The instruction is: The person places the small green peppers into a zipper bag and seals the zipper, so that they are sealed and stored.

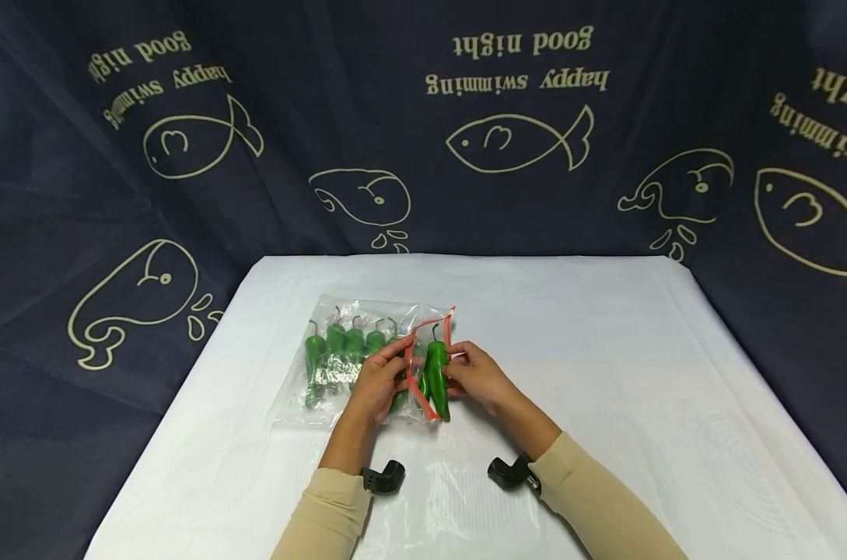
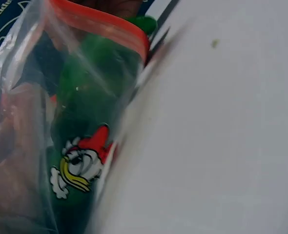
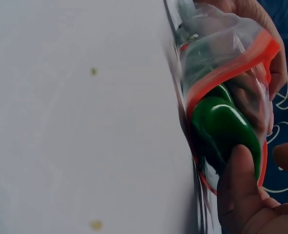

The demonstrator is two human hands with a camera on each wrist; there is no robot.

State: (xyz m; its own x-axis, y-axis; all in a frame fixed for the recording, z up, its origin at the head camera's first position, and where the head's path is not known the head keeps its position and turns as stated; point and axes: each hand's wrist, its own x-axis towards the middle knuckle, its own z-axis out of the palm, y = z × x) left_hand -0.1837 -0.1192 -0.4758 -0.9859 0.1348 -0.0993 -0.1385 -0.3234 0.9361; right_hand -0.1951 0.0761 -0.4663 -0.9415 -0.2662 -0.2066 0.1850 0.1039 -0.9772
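Observation:
A clear zip bag (image 1: 293, 397) with a red-edged mouth lies on the white table, several green peppers (image 1: 314, 350) inside it in a row. My left hand (image 1: 379, 385) holds the bag by its mouth, which gapes toward the right. In the right wrist view, the bag's red rim (image 3: 232, 70) arches over the opening. My right hand (image 1: 481, 379) grips a glossy green pepper (image 1: 438, 365) at the mouth, stem pointing away from me. Another pepper (image 1: 425, 383) shows just left of it. A cartoon print (image 2: 83, 163) marks the bag in the left wrist view.
The white table (image 1: 591, 334) stretches around the bag. Behind it hangs a dark blue cloth (image 1: 521, 210) printed with fish and whales. A black wrist device (image 1: 384, 477) sits at the left cuff, and another black device (image 1: 510, 472) at the right.

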